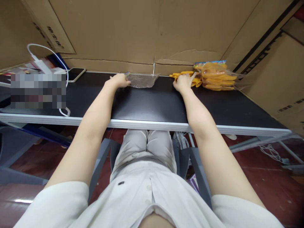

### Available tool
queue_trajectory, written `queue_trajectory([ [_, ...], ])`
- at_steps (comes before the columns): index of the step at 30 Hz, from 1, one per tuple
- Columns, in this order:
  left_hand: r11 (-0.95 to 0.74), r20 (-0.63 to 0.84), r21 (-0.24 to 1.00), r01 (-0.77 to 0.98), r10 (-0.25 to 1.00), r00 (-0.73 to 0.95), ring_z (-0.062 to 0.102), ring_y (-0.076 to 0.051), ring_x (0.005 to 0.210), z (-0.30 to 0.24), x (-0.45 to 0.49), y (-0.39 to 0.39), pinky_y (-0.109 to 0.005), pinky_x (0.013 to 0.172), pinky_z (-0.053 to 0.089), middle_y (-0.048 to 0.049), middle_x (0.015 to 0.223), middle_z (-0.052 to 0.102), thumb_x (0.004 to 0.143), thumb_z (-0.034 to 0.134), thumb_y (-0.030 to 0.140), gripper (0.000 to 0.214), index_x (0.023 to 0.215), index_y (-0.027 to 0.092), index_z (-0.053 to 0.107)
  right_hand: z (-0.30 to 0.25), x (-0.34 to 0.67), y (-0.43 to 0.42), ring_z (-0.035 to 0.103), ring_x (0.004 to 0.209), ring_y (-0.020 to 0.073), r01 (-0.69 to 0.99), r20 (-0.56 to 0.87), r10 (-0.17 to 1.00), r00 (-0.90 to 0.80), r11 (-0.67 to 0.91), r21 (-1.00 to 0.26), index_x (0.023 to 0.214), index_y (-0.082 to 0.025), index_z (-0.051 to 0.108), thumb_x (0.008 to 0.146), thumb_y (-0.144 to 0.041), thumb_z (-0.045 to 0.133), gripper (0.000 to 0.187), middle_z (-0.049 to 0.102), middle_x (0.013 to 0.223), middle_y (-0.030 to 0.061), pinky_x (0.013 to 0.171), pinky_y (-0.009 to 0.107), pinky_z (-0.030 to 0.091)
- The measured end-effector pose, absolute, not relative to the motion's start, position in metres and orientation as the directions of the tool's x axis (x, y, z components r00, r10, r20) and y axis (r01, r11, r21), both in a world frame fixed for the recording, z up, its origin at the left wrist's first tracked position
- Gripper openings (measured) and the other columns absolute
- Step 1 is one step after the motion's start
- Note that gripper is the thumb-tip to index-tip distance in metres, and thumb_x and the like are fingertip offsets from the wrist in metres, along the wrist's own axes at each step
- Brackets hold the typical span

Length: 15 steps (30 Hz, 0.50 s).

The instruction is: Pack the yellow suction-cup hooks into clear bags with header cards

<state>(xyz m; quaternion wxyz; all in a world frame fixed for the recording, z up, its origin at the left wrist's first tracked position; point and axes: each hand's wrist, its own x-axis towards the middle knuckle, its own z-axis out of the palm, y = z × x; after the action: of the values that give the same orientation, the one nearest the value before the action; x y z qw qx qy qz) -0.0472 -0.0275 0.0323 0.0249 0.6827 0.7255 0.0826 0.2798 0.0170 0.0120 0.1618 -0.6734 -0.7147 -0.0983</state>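
My left hand (120, 80) is closed on the left end of a clear plastic bag (143, 80), which lies flat near the back of the black table. My right hand (184, 83) rests over several loose orange plastic pieces (197, 83), some with round hollow ends. One finger stretches out to the right; the other fingertips are bent down around the pieces and partly hidden. Just right of that hand sits a clear bag packed with similar orange pieces (218, 77), with a colourful printed header (210, 64) at its top.
Cardboard walls (152, 31) close off the back and right side of the black table (147, 106). At the left lie a phone (77, 74), a white cable (51, 49) and a blurred-out patch. Grey chair arms (104, 161) flank my lap below the table's metal edge.
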Motion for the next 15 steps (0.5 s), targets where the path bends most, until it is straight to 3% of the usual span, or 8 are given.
queue_trajectory([
  [4,0.113,0.082,0.171,0.979,0.988,-0.128,0.062,-0.041,0.147,0.035,-0.039,-0.032,-0.066,0.138,0.026,-0.0164,0.135,0.079,0.102,0.060,0.034,0.035,0.121,0.019,0.085,0.013,0.282,0.027,0.058,0.142,0.0451,0.990,0.426,0.904,-0.023,0.081,-0.119,0.132,-0.010,0.075,0.107,-0.027,0.047,0.042,0.074,0.136,0.0261,0.131,0.078,0.017],
  [7,0.088,0.085,0.182,0.979,0.991,-0.105,0.061,-0.042,0.149,0.038,-0.039,-0.034,-0.065,0.137,0.029,-0.0179,0.138,0.078,0.102,0.058,0.034,0.038,0.125,0.018,0.084,0.017,0.282,0.032,0.064,0.134,0.0470,0.977,0.455,0.890,0.021,0.079,-0.199,0.134,-0.012,0.075,0.111,-0.039,0.042,0.049,0.074,0.132,0.0254,0.122,0.079,0.032],
  [12,0.079,0.091,0.192,0.978,0.991,-0.098,0.063,-0.041,0.147,0.037,-0.042,-0.033,-0.052,0.129,0.044,-0.0186,0.135,0.080,0.100,0.054,0.033,0.046,0.132,0.015,0.083,0.022,0.281,0.036,0.072,0.125,0.0430,0.928,0.400,0.908,0.125,0.035,-0.370,0.138,-0.011,0.076,0.111,-0.044,0.044,0.054,0.077,0.130,0.0241,0.105,0.058,0.058],
  [15,0.073,0.091,0.193,0.979,0.992,-0.092,0.064,-0.042,0.146,0.036,-0.044,-0.032,-0.048,0.124,0.049,-0.0203,0.137,0.079,0.097,0.054,0.033,0.051,0.134,0.012,0.082,0.019,0.285,0.043,0.080,0.103,0.0358,0.743,0.370,0.897,0.242,0.074,-0.666,0.122,-0.009,0.079,0.109,-0.046,0.051,0.048,0.078,0.106,0.0192,0.088,0.047,0.064],
])
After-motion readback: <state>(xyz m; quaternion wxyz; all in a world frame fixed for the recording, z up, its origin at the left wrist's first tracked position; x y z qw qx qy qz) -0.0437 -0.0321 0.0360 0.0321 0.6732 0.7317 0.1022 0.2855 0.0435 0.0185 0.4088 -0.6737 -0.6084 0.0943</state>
